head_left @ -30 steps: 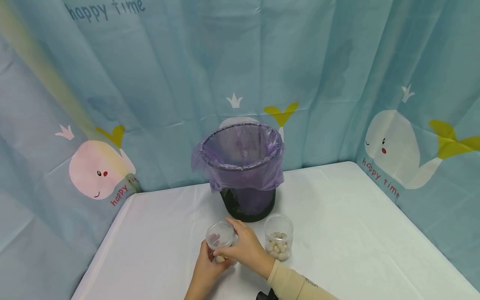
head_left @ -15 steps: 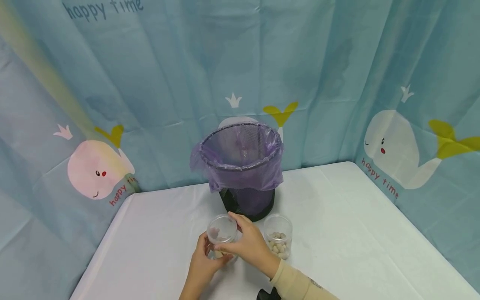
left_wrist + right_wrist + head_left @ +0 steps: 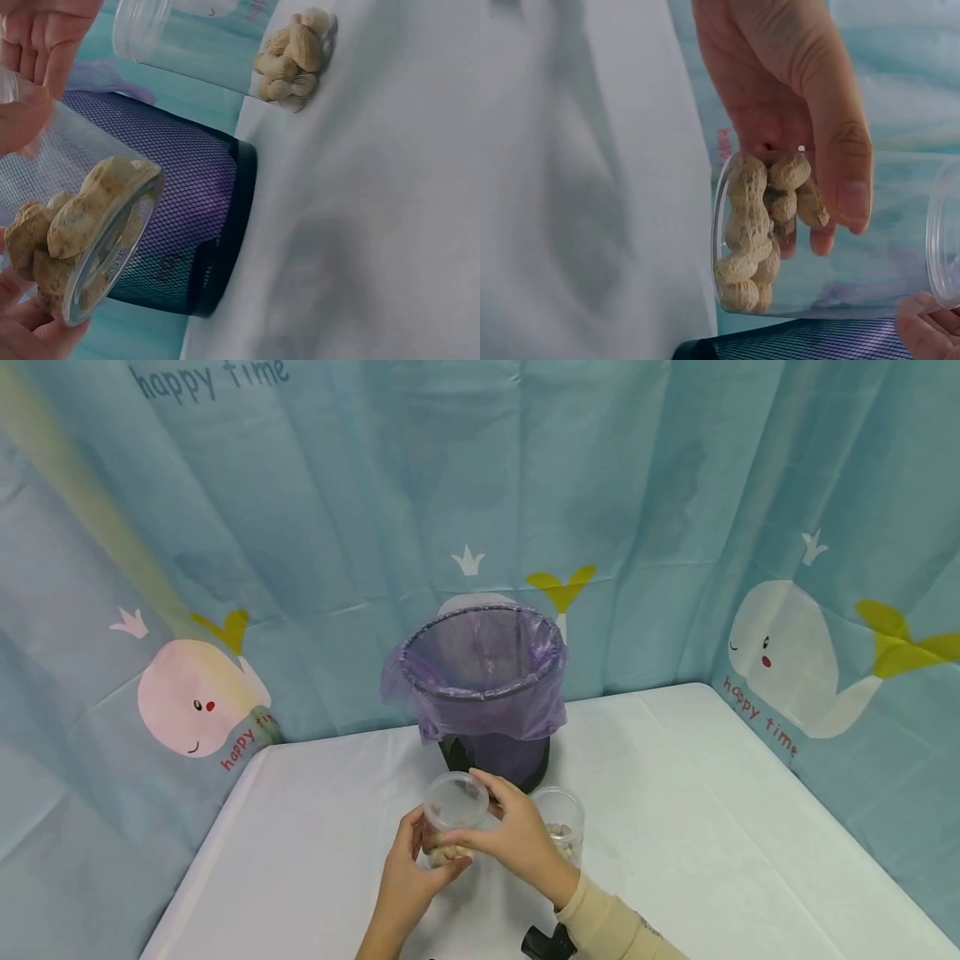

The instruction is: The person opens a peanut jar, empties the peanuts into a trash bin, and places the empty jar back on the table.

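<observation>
A clear plastic jar [image 3: 450, 852] with several unshelled peanuts [image 3: 746, 217] at its bottom is held slightly tilted off the white table. My left hand [image 3: 408, 868] grips its lower part, thumb on one side and fingers on the other. Around the top, my right hand [image 3: 521, 839] holds the rim by the clear round lid [image 3: 456, 799]. A second clear jar [image 3: 564, 802], also with peanuts [image 3: 289, 60] in it, stands upright on the table just right of my right hand, which partly hides it in the head view.
Behind the jars stands a black mesh waste bin [image 3: 517, 760] lined with a purple plastic bag [image 3: 487, 714]. The white-covered table [image 3: 712, 827] ends at a blue printed curtain [image 3: 637, 485]. A black object [image 3: 551, 942] shows near the right sleeve [image 3: 615, 918].
Both hands have raised the held jar and shifted it a little to the right, toward the bin. The right hand now covers more of the second jar, which has stayed put.
</observation>
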A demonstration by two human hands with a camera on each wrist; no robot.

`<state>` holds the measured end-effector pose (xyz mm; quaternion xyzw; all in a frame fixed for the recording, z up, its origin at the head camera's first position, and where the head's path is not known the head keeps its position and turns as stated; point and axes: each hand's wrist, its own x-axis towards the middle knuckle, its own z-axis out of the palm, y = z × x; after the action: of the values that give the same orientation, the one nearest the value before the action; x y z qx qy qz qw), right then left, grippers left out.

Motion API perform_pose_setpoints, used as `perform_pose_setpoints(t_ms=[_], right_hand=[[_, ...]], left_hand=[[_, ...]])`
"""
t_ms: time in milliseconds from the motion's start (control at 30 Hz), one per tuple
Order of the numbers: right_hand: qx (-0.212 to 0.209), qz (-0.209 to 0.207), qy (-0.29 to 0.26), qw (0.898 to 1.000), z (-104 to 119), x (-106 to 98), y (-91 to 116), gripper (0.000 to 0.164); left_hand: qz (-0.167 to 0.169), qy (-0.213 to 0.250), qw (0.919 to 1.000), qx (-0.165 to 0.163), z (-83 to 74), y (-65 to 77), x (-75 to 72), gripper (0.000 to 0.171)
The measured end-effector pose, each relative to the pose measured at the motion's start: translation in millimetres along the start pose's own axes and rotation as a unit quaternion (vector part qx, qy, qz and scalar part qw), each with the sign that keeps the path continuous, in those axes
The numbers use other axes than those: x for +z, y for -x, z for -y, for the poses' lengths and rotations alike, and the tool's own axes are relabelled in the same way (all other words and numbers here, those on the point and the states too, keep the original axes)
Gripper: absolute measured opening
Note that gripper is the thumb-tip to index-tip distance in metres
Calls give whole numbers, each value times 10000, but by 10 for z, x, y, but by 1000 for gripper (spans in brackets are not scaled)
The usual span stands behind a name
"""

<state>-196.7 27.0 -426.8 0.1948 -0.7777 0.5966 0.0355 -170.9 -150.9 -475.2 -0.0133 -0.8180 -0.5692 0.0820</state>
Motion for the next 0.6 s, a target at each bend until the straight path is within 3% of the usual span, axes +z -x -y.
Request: perform_pose_setpoints(t_ms=[433, 600], right_hand=[[86, 7, -398, 9992, 76, -145, 15, 84], [96, 90, -532, 9985, 90, -218, 28, 83]], left_hand=[[-74, -218, 9981, 577, -156, 15, 7, 81], [-257, -873, 9912, 963, -235, 21, 2, 81]])
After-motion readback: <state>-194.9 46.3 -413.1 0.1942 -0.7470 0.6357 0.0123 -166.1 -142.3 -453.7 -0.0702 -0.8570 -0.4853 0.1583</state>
